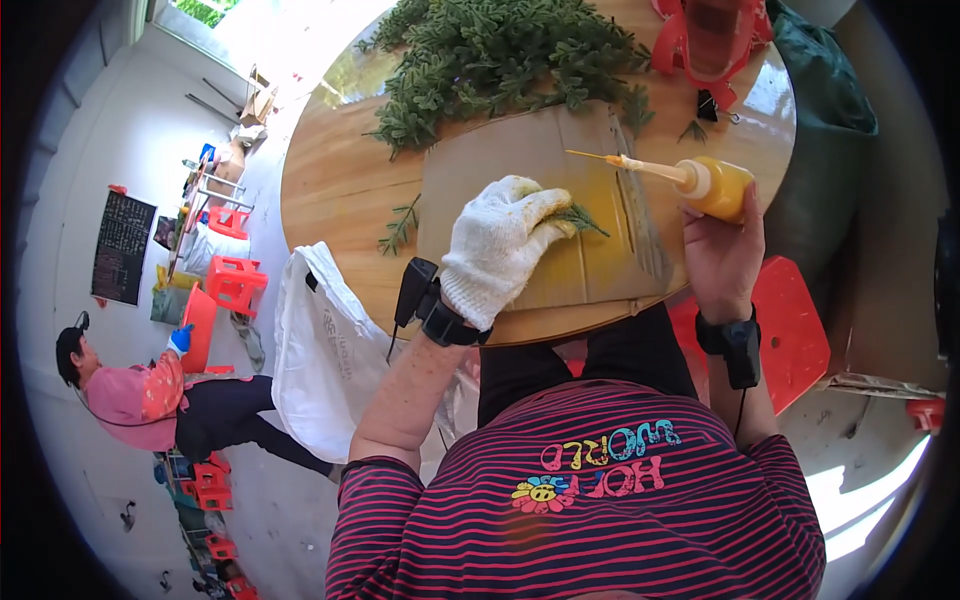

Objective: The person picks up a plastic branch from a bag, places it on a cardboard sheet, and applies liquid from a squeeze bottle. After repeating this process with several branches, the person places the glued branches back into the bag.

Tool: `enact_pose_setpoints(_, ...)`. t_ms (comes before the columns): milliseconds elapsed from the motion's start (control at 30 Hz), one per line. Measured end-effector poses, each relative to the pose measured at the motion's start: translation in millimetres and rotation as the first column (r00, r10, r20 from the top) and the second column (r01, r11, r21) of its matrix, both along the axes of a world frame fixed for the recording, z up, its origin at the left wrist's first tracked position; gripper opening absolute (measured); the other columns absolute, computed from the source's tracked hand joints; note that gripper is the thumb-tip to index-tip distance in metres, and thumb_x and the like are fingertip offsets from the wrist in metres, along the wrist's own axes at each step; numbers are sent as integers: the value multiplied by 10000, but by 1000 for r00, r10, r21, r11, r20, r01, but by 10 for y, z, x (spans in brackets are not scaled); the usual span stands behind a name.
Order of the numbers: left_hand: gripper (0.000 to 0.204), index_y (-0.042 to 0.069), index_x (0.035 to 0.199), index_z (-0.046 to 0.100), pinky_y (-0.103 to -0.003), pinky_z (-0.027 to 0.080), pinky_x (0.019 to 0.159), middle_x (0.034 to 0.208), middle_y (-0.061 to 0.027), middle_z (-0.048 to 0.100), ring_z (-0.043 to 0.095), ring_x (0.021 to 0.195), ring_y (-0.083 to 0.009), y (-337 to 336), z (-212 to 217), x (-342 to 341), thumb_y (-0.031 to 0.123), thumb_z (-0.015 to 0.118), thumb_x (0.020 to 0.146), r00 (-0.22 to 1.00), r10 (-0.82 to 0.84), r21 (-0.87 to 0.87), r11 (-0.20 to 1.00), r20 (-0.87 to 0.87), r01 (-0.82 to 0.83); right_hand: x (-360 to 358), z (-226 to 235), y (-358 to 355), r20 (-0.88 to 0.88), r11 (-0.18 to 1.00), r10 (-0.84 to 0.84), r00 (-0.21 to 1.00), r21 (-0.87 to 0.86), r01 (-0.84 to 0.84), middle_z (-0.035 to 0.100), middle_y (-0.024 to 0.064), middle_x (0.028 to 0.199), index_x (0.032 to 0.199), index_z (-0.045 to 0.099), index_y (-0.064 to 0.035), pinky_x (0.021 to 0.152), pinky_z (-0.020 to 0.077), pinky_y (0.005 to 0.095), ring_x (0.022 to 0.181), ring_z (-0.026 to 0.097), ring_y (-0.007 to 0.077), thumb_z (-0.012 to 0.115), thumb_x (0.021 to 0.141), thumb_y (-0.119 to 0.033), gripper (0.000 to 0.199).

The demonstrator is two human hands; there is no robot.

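Observation:
My left hand [508, 240], in a white knit glove stained yellow at the fingers, pinches a small green artificial sprig [582, 218] over a sheet of cardboard [480, 165]. The cardboard is smeared with yellow and lies on a round wooden table [340, 185]. My bare right hand [725, 250] grips a squeeze bottle [718, 188] of yellow liquid. The bottle lies tilted on its side in the air, its long thin nozzle pointing left above the cardboard's right part. A gap separates the nozzle tip from the sprig. One loose sprig [400, 227] rests left of the cardboard.
A heap of green sprigs [500, 60] covers the table's far side. At the far right stands a red basket [705, 45], with a black binder clip [707, 105] beside it. A white sack [325, 340] hangs left of the table. Another person [140, 395] works at the left near red stools [236, 285].

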State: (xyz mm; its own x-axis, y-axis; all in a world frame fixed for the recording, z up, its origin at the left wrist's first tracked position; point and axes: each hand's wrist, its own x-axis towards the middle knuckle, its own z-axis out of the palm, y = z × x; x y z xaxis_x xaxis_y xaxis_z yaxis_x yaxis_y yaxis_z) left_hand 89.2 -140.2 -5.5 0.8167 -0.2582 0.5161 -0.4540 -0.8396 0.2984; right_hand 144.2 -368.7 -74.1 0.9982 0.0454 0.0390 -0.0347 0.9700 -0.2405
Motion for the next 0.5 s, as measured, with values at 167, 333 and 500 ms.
enact_pose_setpoints(167, 277, 108, 928, 650, -364, 456, 762, 863, -77, 598, 560, 853, -265, -4, -119, 37, 244, 707, 694, 994, 101, 121, 988, -38, -95, -72, 13, -8, -18, 996, -72, 997, -58, 71, 558, 130, 1139, 1124, 505, -24, 838, 444, 333, 1046, 543, 237, 499, 922, -277, 324)
enact_pose_setpoints(333, 295, 117, 938, 635, -370, 438, 783, 874, -65, 598, 551, 870, -269, 7, -198, 72, 262, 708, 692, 994, 102, 106, 989, 33, -105, -215, 13, -215, 42, 944, -230, 972, -231, 233, 561, 119, 1133, 1133, 504, -19, 897, 432, 345, 1050, 545, 223, 505, 919, -269, 330)
enact_pose_setpoints(500, 311, 121, 943, 616, -374, 434, 764, 871, -56, 599, 550, 858, -263, 2, -200, 59, 268, 712, 687, 992, 107, 71, 992, -63, -103, -349, 197, -385, 212, 771, -384, 899, -462, 439, 549, 106, 1101, 1173, 456, -3, 906, 436, 333, 1030, 549, 203, 542, 903, -212, 352)
